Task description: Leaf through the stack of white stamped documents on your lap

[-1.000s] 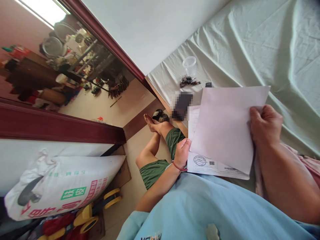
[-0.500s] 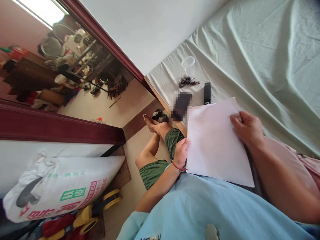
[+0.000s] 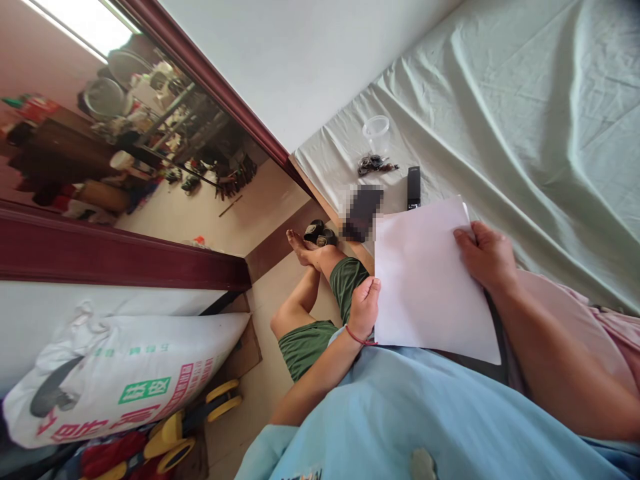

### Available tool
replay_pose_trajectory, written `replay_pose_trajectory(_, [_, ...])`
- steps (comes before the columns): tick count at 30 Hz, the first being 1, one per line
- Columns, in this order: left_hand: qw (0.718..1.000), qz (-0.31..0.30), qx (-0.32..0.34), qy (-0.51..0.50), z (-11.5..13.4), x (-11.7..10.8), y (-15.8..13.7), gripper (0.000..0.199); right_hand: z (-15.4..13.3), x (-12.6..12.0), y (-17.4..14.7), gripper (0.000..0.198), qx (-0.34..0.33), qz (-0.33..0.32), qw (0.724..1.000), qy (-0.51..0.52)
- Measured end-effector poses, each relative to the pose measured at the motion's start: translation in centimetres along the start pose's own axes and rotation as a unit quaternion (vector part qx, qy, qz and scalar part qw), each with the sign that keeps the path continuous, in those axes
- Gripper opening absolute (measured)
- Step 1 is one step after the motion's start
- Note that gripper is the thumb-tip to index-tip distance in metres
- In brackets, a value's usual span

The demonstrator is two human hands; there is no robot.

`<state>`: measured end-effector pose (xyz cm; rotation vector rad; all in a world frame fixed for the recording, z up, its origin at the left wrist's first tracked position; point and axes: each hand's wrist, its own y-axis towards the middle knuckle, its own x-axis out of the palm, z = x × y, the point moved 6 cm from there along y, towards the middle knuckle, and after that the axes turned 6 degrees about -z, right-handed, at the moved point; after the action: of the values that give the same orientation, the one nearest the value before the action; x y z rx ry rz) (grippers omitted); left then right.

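Observation:
White sheets of paper (image 3: pixel 425 280), blank on the side I see, lie across my lap at the edge of the bed. My left hand (image 3: pixel 365 303), with a red string at the wrist, pinches their left edge, thumb on top. At the upper right edge, my right hand (image 3: pixel 487 257) grips the paper with its thumb on the face and the fingers hidden beneath. A second edge peeks out near the right thumb, so there is more than one sheet. The right side bows slightly. Just beyond the top edge lies a black oblong object (image 3: pixel 414 188).
On the pale green bedsheet (image 3: pixel 505 133) are a clear plastic cup (image 3: pixel 376 133), a bunch of keys (image 3: pixel 375 164) and a blurred dark object (image 3: pixel 364 212). To the left, a white printed sack (image 3: pixel 135 367) stands below a dark red window frame (image 3: pixel 120 250).
My right hand has moved slightly left, and the paper's right side has come with it and bends more. My left hand keeps its hold almost in place.

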<state>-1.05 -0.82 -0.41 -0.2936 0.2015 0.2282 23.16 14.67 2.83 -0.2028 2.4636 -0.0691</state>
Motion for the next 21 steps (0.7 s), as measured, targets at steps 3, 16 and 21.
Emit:
replay_pose_trajectory(3, [1.000, 0.000, 0.012, 0.025, 0.4, 0.0, -0.1, 0.058, -0.1, 0.0, 0.1, 0.033, -0.003, -0.001, 1.000, -0.005])
replay_pose_trajectory(16, [0.996, 0.025, 0.035, 0.073, 1.0, -0.6, -0.7, 0.057, 0.9, -0.2, 0.4, 0.035, -0.052, 0.094, 0.994, 0.003])
replay_pose_trajectory(21, [0.993, 0.052, 0.063, 0.090, 2.1, -2.7, -2.4, 0.056, 1.5, 0.1, 0.6, 0.058, 0.002, 0.042, 0.990, 0.138])
